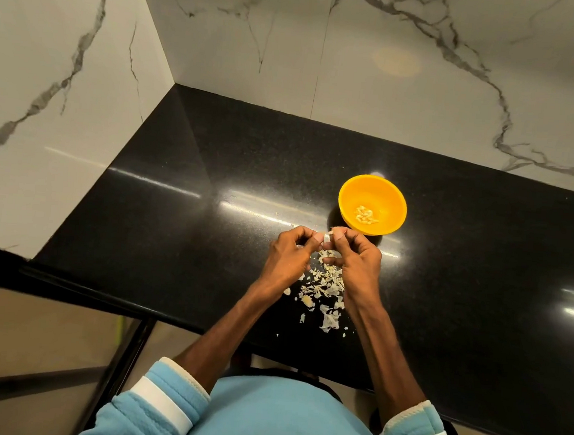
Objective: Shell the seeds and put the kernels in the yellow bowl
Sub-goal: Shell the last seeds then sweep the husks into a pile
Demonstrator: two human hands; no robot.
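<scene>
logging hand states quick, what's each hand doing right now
Left hand: closed, pinching one end of a seed.
Right hand: closed, pinching the other end of the same seed.

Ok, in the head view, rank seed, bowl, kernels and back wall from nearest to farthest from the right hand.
1. Seed: pinched in the right hand, at its tips.
2. Bowl: near rim just ahead of that hand.
3. Kernels: in the bowl's bottom.
4. Back wall: farthest, behind the bowl.
</scene>
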